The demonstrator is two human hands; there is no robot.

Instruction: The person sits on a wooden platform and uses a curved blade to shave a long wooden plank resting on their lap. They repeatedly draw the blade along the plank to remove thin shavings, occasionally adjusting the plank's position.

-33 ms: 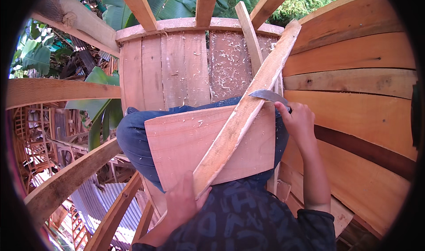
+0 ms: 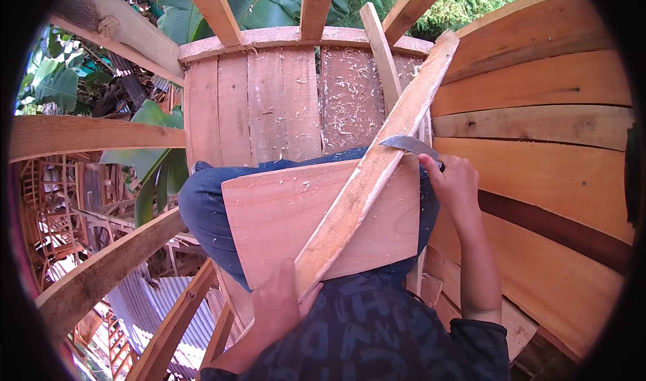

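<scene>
A long, narrow wooden strip (image 2: 369, 179) slants across my lap, its near end by my body and its far end at the upper right. My left hand (image 2: 277, 301) grips that near end. In my right hand (image 2: 449, 184) is a knife, its handle mostly hidden by the fingers and the thumb stretched along it. The knife's curved blade (image 2: 404, 143) lies across the strip's upper face, its tip toward the left edge. Beneath the strip, a broad flat board (image 2: 269, 209) rests on my crossed legs, with a few shavings on it.
Curled shavings (image 2: 350, 92) litter the plank floor (image 2: 266, 112) ahead. A loose batten (image 2: 382, 58) leans beyond the strip. Plank walling (image 2: 531, 166) rises close on my right. Upright timbers (image 2: 114, 267) stand on the left, with corrugated sheets (image 2: 158, 314) below and banana leaves outside.
</scene>
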